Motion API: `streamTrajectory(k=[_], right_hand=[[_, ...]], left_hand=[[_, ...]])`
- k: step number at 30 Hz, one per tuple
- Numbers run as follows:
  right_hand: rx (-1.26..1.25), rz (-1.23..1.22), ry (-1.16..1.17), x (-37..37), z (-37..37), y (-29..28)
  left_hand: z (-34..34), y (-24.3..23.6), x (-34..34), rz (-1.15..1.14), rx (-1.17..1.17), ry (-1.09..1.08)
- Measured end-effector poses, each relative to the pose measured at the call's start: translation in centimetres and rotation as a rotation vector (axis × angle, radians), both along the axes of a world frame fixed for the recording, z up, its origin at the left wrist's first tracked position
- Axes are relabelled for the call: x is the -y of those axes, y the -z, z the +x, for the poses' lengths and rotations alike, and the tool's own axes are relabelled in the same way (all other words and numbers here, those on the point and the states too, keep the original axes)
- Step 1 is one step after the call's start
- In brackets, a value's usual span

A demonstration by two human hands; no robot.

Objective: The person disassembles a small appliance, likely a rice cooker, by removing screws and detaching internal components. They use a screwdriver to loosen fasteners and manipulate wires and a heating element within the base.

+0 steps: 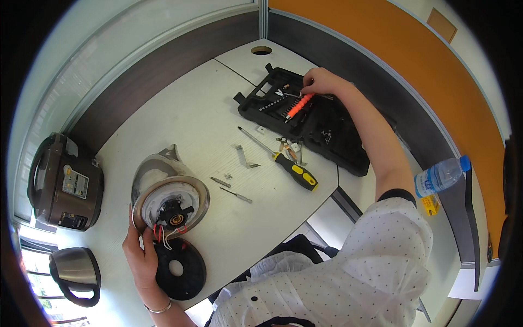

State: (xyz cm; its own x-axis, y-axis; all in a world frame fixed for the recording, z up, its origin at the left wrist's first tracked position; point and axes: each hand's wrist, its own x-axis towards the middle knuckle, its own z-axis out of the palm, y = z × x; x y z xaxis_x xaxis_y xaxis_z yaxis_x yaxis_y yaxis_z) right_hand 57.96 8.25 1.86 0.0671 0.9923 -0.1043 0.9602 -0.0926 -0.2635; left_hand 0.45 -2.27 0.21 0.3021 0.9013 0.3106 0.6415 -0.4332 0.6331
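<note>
A metal electric kettle (143, 173) lies tipped on its side at the left, its underside facing me. A black round connector (175, 216) sits in that underside, with red and white wires hanging loose. My left hand (143, 256) grips the kettle's lower rim, fingers wrapped behind it. Just below is a black ring-shaped base cover (182, 272) with a central hole. My right hand (326, 82) reaches into an open black tool case (321, 133), fingers pinched together beside an orange flexible shaft (299, 107). What those fingertips hold, if anything, I cannot make out.
A screwdriver (297, 171) with a black-yellow handle lies mid-table, near small metal parts (291, 150), a bent bracket (246, 157) and two bits (236, 195). A rice cooker (68, 182) and another kettle (76, 272) stand left. A water bottle (441, 177) lies right.
</note>
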Motion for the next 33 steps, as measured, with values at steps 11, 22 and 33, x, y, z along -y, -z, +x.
streamTrajectory(k=[11,22,33], right_hand=[[-0.187,-0.185,-0.057,1.9,0.2,-1.2],[-0.1,-0.069,-0.053,1.7,-0.4,-0.3],[-0.149,-0.045,-0.02,2.4,-1.5,-1.6]], left_hand=[[-0.2,0.0,0.0,-0.021,-0.021,-0.005],[-0.2,0.0,0.0,-0.04,-0.023,-0.024],[-0.3,-0.1,0.0,-0.04,-0.026,-0.012]])
